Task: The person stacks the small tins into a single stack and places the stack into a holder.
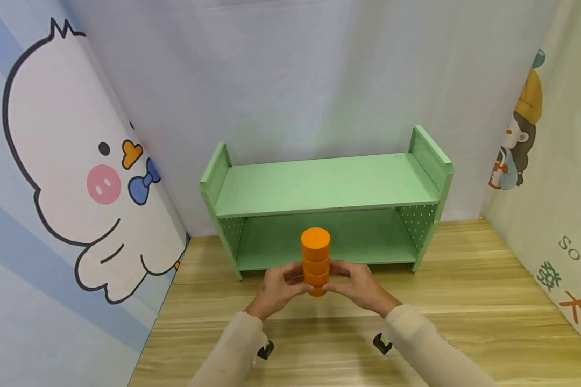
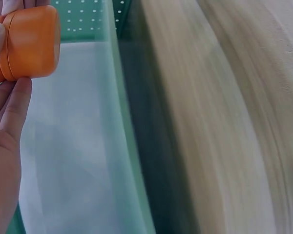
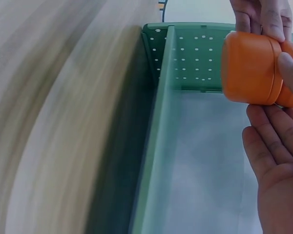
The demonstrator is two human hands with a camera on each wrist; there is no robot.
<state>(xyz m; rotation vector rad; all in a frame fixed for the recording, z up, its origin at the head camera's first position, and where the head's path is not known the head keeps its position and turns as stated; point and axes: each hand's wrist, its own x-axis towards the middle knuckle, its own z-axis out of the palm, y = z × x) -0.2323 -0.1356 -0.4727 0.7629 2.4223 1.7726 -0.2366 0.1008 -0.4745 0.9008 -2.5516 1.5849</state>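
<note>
An orange cylinder (image 1: 316,244), grooved like a stack of short round pieces, stands upright between both hands in front of the green shelf. From the left, my left hand (image 1: 280,289) holds its lower part between thumb and fingers. My right hand (image 1: 362,285) grips the same part from the opposite side, with the thumb across the front. The left wrist view shows a smooth rounded end of the orange cylinder (image 2: 34,44) and a seam beside the fingertips. In the right wrist view, fingers of both hands touch the orange cylinder (image 3: 249,68). Its contents, if any, cannot be seen.
A green two-level shelf (image 1: 319,185) with raised, perforated side panels stands at the back of the wood-grain table (image 1: 465,301). Behind it hangs a pale curtain (image 1: 295,80). Printed cloths border the left and right sides. Small black pieces (image 1: 382,344) show near the sleeves.
</note>
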